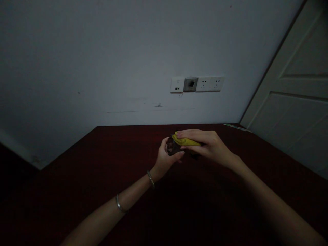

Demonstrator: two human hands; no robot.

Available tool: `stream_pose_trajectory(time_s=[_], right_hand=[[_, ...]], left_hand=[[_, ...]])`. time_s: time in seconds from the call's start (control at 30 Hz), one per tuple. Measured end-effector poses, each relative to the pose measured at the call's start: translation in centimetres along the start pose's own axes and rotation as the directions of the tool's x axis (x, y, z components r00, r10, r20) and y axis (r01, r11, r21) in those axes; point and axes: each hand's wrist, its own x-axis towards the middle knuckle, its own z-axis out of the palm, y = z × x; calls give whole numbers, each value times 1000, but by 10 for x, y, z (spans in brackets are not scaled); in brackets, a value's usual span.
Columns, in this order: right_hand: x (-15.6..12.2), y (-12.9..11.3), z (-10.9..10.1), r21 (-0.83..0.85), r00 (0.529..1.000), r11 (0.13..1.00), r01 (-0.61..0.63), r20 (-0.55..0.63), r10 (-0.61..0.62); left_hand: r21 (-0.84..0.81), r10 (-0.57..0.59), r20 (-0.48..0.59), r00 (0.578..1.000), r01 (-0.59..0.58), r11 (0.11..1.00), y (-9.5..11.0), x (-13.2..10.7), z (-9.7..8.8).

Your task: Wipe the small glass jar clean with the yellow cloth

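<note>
My left hand [166, 158] is wrapped round a small, dark, see-through object [172, 147] that looks like a glass; its exact kind is hard to make out in the dim light. Fingers curl behind it and the thumb lies along its near side. From the right, my right hand [203, 140] pinches a folded yellow cloth [188, 141] and presses it against the top of the glass object. Part of the cloth is covered by the fingers. Both hands are above the dark red table, near its far side.
The dark red tabletop [115, 150] meets a pale wall [115, 61] at the back. Sockets and a switch [196, 84] are set in the wall above it. A white panelled door [294, 102] stands at the right. A thin strip [237, 127] lies by the far right edge.
</note>
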Motion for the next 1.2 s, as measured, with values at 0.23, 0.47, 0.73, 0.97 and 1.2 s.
stream_pose_trajectory(time_s=[0.23, 0.47, 0.73, 0.97, 1.2], right_hand=[[5, -13, -11, 35, 997, 999, -5, 76, 2], [6, -19, -12, 47, 996, 998, -45, 79, 41], [3, -5, -15, -61, 926, 970, -235, -317, 205], [1, 11, 6, -54, 887, 963, -264, -406, 221], [1, 6, 10, 178, 964, 955, -237, -83, 254]], left_hand=[[-17, 3, 37, 999, -2, 1000, 6, -2, -1], [-29, 61, -14, 998, -61, 998, 8, 3, -6], [-40, 6, -23, 1000, -7, 999, 11, 4, -10], [-105, -46, 57, 997, 52, 993, 15, 0, 1], [-142, -51, 83, 995, 63, 988, 21, -2, 6]])
